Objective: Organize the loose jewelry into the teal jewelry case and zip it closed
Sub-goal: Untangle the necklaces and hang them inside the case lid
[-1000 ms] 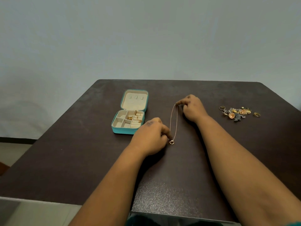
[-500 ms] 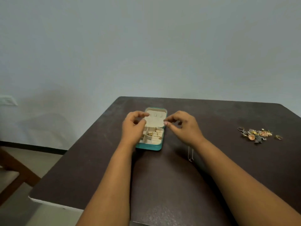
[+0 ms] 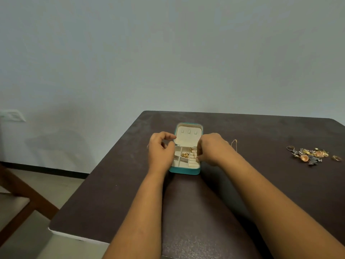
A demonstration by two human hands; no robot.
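From my feed the worktop looks dark, matt and faintly speckled. On it the jewelry case shows a smooth teal shell (leatherette, I think) with soft cream velvety lining. Well right of the case, the loose jewelry gleams as shiny gold-toned and silvery metal.

Your right hand covers the right rim of the teal jewelry case and most of the necklace chain. The pieces in the loose jewelry pile are too small to distinguish.
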